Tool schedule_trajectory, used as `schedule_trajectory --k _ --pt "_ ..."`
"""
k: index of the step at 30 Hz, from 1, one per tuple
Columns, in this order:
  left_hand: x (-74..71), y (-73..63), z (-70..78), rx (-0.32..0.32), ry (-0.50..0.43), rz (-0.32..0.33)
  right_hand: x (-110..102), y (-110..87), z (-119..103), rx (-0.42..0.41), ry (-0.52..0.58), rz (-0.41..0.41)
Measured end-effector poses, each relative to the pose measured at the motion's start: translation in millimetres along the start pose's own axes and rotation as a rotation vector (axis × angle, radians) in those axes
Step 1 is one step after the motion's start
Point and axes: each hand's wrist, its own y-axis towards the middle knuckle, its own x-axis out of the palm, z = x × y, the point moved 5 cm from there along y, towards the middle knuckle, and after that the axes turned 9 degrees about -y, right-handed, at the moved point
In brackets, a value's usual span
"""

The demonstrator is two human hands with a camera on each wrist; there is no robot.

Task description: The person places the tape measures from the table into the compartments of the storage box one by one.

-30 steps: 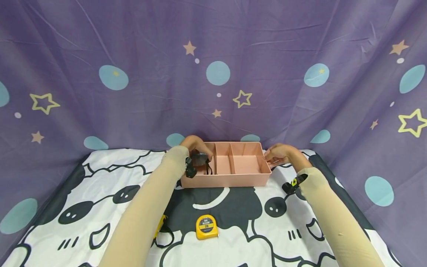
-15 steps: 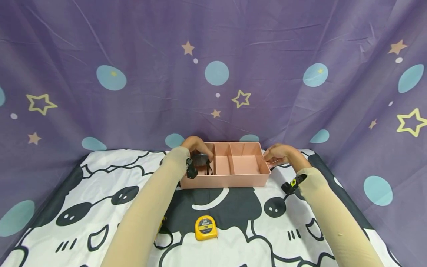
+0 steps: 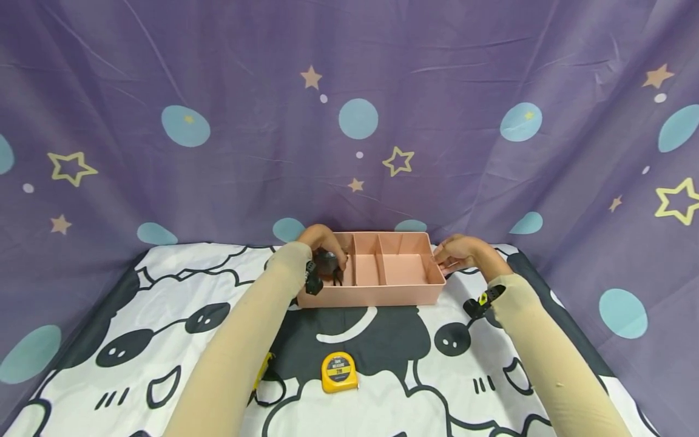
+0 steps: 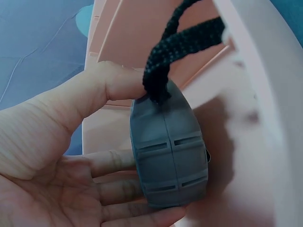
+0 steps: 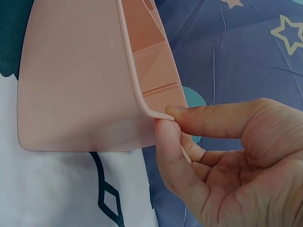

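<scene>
A pink divided box (image 3: pixel 368 296) sits at the back of the cloth. My left hand (image 3: pixel 327 240) reaches into its left compartment and holds a dark grey tape measure (image 3: pixel 327 264) with a black strap. In the left wrist view, the thumb lies on top of the tape measure (image 4: pixel 168 146) by the strap (image 4: pixel 189 45), and the fingers curl at its far side. At the box's right end my right hand (image 3: pixel 461 252) pinches the rim between thumb and forefinger, as the right wrist view shows the hand (image 5: pixel 227 151) at the box corner (image 5: pixel 90 80).
A yellow tape measure (image 3: pixel 339 372) lies on the cloth in front of the box. Left of it, a yellow thing (image 3: pixel 263 369) with a black strap loop is partly hidden by my left sleeve. A purple curtain (image 3: pixel 349 194) hangs right behind the box.
The dark tape measure has dropped slightly and turned within the left compartment, its strap shifting left, with my left hand still around it. My right hand keeps its place on the rim.
</scene>
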Motion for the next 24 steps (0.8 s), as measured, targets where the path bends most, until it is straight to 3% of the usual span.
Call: schedule_trajectory --k 8,17,24 --pt "0.8 -3.2 1.5 -0.042 0.071 0.015 0.8 -0.9 -0.8 -0.004 0.005 0.0" --pt "0.4 0.4 -2.9 -0.127 0.033 0.021 1.6 0.8 -0.6 -0.014 0.017 -0.002" --pt "0.6 -0.5 -1.4 -0.133 0.047 0.017 0.7 0.3 1.5 -0.015 0.003 0.002"
